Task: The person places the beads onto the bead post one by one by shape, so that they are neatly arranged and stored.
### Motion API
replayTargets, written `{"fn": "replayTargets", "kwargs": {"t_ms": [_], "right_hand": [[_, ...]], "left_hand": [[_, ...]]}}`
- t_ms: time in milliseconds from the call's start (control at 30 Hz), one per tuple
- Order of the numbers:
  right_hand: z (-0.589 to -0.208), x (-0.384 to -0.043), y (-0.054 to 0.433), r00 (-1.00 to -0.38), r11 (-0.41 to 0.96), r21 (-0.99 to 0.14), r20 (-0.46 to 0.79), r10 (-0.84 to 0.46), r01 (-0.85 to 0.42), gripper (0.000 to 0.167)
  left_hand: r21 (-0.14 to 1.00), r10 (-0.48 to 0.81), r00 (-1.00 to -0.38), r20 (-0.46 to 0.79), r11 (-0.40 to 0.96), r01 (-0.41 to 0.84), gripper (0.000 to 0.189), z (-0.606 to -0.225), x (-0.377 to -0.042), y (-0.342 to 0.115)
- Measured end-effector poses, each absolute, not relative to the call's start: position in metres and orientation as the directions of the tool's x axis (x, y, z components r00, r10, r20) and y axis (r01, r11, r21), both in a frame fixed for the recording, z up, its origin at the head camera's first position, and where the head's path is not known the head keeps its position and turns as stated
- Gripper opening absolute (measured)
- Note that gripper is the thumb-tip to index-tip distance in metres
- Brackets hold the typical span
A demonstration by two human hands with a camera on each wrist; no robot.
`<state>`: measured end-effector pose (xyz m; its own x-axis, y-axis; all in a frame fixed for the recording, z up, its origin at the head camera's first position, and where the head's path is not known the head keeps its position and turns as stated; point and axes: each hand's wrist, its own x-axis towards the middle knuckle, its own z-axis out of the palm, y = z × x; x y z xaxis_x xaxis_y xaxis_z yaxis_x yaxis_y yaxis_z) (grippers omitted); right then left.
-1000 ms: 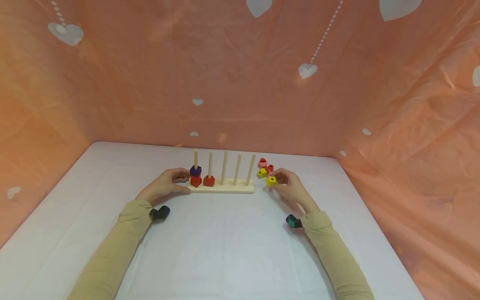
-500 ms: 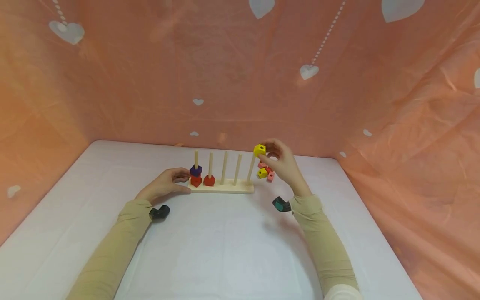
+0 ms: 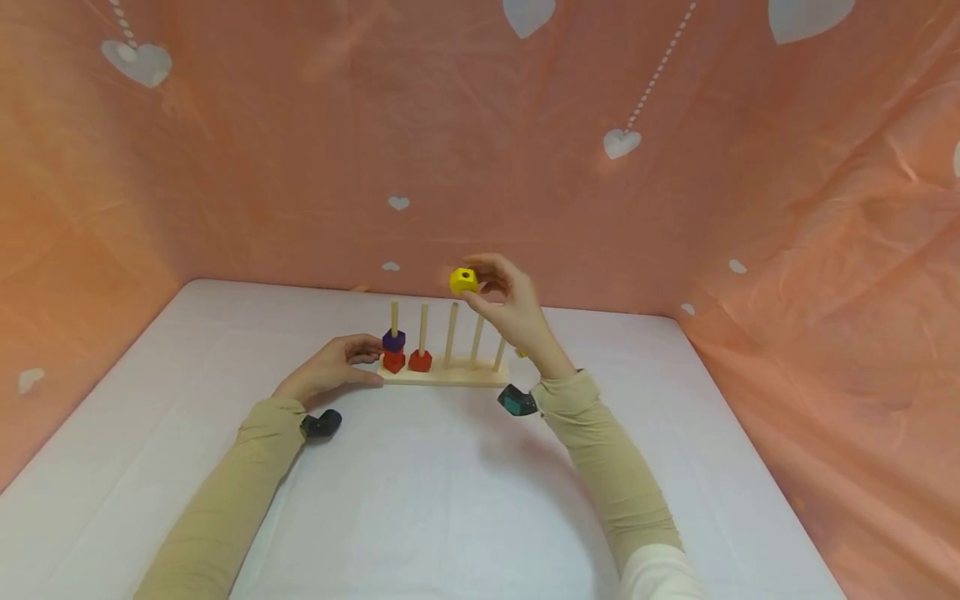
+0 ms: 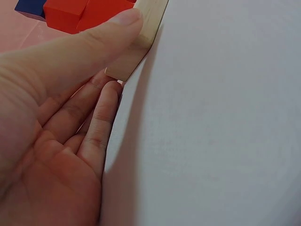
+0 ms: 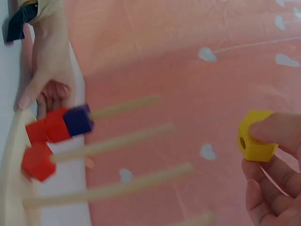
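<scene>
A wooden peg stand (image 3: pixel 446 377) with several upright pegs stands on the table. My left hand (image 3: pixel 330 367) holds its left end, the thumb along the front side and the fingers around the end and back. On the leftmost peg, a purple block (image 3: pixel 393 340) tops two red blocks (image 5: pixel 48 128). The second peg carries one red block (image 3: pixel 420 362) at its foot. Above the middle pegs, my right hand (image 3: pixel 513 304) pinches a yellow block (image 3: pixel 462 281) between thumb and fingers. The block's hole shows in the right wrist view, and it is apart from the pegs.
Behind the right hand, a sliver of another yellow block (image 3: pixel 522 352) shows past the stand's right end; the other loose blocks are hidden there. The white-covered table (image 3: pixel 420 500) meets an orange curtain (image 3: pixel 300 167) with white hearts at the back and sides.
My right hand has lifted the yellow block from beside the loose blocks and carried it up and left, over the middle of the stand. The left hand has stayed at the stand's end.
</scene>
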<state>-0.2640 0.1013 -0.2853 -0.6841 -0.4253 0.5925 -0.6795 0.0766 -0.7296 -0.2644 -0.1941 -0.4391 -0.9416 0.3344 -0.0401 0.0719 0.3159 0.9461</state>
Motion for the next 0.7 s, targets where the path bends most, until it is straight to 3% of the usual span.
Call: {"fn": "replayTargets", "kwargs": {"t_ms": [267, 400, 700], "right_hand": [[-0.314, -0.271, 0.075, -0.692, 0.108, -0.728, 0.58, -0.429, -0.677, 0.031], [-0.307, -0.258, 0.067, -0.684, 0.138, -0.703, 0.595, -0.423, -0.697, 0.029], [-0.32, -0.261, 0.055, -0.703, 0.057, -0.751, 0.585, -0.404, -0.658, 0.031]], "left_hand": [[0.934, 0.321, -0.945, -0.068, 0.354, 0.053, 0.067, -0.439, -0.265, -0.192], [0.925, 0.316, -0.946, -0.069, 0.376, 0.058, 0.066, -0.438, -0.267, -0.192], [0.927, 0.31, -0.948, -0.068, 0.372, 0.055, 0.063, -0.439, -0.267, -0.193]]}}
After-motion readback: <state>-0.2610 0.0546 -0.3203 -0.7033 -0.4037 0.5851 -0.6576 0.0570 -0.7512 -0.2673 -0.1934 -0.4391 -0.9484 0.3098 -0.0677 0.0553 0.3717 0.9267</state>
